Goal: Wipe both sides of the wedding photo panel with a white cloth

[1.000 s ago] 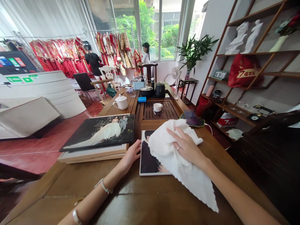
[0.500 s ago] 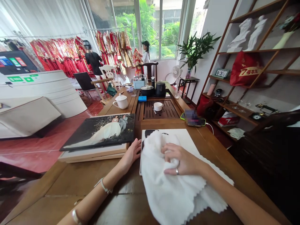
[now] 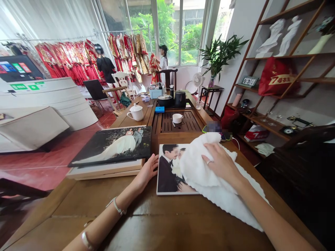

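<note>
A white cloth with a scalloped edge lies bunched over the right part of a photo panel, which rests flat on the wooden table. The panel's uncovered left side shows two people, one in a dark suit. Pressing on the cloth, my right hand has its fingers bent into the fabric. My left hand is at the panel's left edge, fingers stretched out and touching it. Just left of that hand, a dark wedding photo panel tops a small stack of panels.
Beyond the panels stand a lidded white mug, a white cup on the slatted tea tray, and a dark pot. A phone on a cable lies by the cloth. Two people are near red garments; shelves stand right.
My right hand has slid the cloth right and slightly away from me across the panel, uncovering the picture's left side. My left hand stays at the panel's edge.
</note>
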A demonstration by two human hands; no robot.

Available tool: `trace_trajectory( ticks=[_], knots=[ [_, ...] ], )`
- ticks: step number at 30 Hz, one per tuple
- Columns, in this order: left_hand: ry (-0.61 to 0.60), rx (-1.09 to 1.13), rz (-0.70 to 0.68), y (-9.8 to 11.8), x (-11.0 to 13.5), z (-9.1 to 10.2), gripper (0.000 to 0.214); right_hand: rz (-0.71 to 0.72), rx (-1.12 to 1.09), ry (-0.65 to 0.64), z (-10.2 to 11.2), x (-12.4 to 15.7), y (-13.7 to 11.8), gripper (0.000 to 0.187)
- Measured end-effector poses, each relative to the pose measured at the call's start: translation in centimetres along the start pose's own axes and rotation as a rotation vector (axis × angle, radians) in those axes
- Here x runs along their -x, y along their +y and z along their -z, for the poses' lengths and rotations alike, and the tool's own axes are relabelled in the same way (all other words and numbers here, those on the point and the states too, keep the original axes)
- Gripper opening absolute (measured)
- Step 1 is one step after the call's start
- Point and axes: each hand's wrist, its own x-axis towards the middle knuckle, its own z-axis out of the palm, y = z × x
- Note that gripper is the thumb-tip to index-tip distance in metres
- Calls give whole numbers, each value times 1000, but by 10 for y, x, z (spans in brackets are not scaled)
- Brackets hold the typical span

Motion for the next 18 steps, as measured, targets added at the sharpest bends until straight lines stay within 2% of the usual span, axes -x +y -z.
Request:
trace_trajectory(
  ticks=[3, 8, 12, 15, 18],
  knots=[
    [3, -8, -1, 1, 0, -1, 51, 185, -22, -22, -3, 2, -10, 44],
    [12, -15, 1, 2, 1, -3, 51, 532, -193, -207, 1, 13, -38, 67],
    [-12, 4, -22, -1, 3, 0, 55, 776, -316, -248, 1, 26, -57, 66],
    [-51, 27, -27, -3, 5, 1, 61, 849, -352, -212, -1, 30, -62, 50],
    [-10, 17, -11, -1, 6, -1, 59, 815, -347, -194, -3, 28, -59, 42]
  ],
)
